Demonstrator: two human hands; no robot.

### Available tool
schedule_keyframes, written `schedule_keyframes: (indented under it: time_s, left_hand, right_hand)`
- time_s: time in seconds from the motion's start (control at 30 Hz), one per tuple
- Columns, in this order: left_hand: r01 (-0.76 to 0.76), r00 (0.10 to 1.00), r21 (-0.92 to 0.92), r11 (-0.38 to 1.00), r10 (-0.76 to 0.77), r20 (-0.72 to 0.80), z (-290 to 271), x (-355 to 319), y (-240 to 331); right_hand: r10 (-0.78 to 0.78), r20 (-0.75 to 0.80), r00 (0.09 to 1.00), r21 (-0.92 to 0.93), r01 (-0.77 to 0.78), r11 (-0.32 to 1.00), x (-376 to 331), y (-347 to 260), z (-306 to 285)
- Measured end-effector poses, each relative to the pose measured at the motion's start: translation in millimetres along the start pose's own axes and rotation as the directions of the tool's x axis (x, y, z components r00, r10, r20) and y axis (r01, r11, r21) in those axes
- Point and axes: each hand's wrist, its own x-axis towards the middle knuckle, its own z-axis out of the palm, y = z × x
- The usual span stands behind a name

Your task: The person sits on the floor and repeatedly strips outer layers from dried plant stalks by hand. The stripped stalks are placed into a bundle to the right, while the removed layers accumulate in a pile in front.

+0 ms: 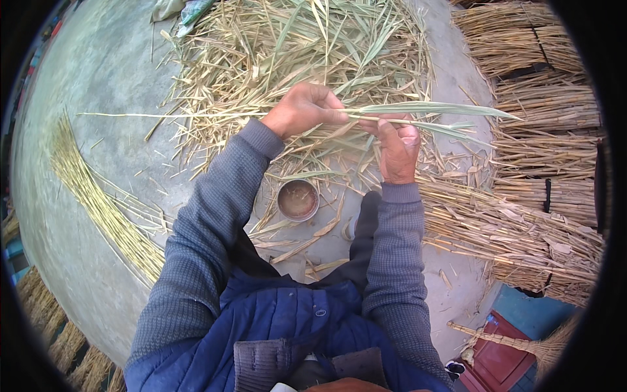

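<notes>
A long thin reed stalk (163,115) lies level across both hands, its bare pale end reaching far to the left. My left hand (307,110) pinches it near the middle. Close by on the right, my right hand (397,147) has its fingers curled around the same stalk, where long green leaves (444,108) branch off and point right. Below and beyond the hands spreads a heap of stripped leaves and husks (261,59). A small round metal bowl (298,200) stands on the floor between my feet.
To the left a sheaf of slim stalks (104,196) lies on the concrete floor (85,78). Tied reed bundles (548,111) are stacked along the right, with loose stalks (496,215) nearer me. A broom (522,343) rests by a dark red object (493,356) at lower right.
</notes>
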Motion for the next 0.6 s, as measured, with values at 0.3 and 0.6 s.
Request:
schedule_keyframes:
  time_s: [0.3,0.6]
  left_hand:
    - [-0.116,0.869,0.015,0.993,0.109,-0.482,-115.5,-11.1,6.4]
    - [-0.389,0.889,0.450,0.804,0.456,-0.047,-58.4,-5.3,3.1]
  right_hand:
    - [0.022,-0.038,0.999,-0.030,-0.023,0.999,-5.4,-5.4,-23.2]
    - [0.036,-0.142,0.989,0.085,-0.024,0.996,4.0,-2.2,-16.0]
